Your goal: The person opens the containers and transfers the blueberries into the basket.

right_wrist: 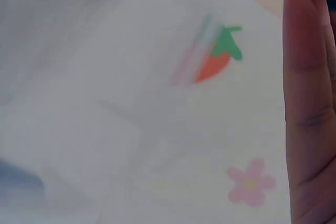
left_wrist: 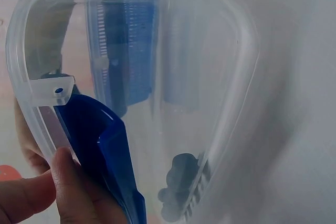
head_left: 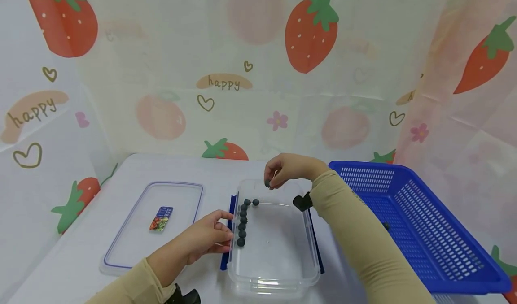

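Observation:
A clear plastic container (head_left: 278,250) with blue side latches stands before me. Inside, several dark round blueberries (head_left: 242,227) form a row along its left side, and one more blueberry (head_left: 256,202) sits at the far left corner. My left hand (head_left: 210,234) holds the container's left rim by the blue latch (left_wrist: 100,140). Above the container's far end, my right hand (head_left: 292,169) pinches a single blueberry (head_left: 267,184) between thumb and fingertips. In the right wrist view only part of a finger (right_wrist: 310,103) shows, with the held berry out of sight.
To the left lies a clear lid (head_left: 151,184) with a blue seal and a small printed label (head_left: 161,219). At the right stands a blue perforated basket (head_left: 440,232); a dark berry (head_left: 386,226) shows in it beside the right sleeve. A printed cloth (head_left: 173,48) hangs behind.

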`<action>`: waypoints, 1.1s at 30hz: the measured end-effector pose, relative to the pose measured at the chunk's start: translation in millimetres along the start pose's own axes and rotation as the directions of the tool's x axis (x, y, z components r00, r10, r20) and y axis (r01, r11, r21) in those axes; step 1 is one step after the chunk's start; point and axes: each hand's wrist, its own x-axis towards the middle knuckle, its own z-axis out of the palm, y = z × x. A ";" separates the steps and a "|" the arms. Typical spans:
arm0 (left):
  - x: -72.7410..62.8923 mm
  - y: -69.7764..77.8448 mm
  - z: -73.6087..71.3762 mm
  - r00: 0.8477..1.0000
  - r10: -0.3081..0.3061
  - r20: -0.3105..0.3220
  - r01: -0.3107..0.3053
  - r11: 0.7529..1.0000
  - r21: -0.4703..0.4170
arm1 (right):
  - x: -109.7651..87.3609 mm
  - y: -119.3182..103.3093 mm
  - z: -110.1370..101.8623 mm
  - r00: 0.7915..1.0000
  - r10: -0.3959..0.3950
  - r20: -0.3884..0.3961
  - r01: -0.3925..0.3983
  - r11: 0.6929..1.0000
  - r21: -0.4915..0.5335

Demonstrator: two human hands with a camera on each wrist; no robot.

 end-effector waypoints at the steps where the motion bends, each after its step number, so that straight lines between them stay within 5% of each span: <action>1: -0.1 0.2 0.3 1.000 0.003 0.003 -0.003 1.000 0.001 | -5.7 0.7 -5.7 1.000 -0.003 -0.026 0.003 1.000 -0.008; 8: 0.7 0.2 1.3 1.000 -0.006 0.019 0.006 1.000 -0.006 | -50.4 14.8 -39.3 0.978 -0.021 -0.210 0.022 1.000 0.002; 20: 1.3 1.1 0.6 1.000 -0.007 0.030 0.007 1.000 -0.008 | -121.0 76.2 -74.8 0.930 0.080 -0.359 -0.036 0.991 0.128; 33: 2.9 0.9 1.4 0.999 -0.012 0.032 0.012 1.000 0.010 | -136.8 129.5 -74.0 0.902 0.244 -0.357 -0.170 0.959 0.225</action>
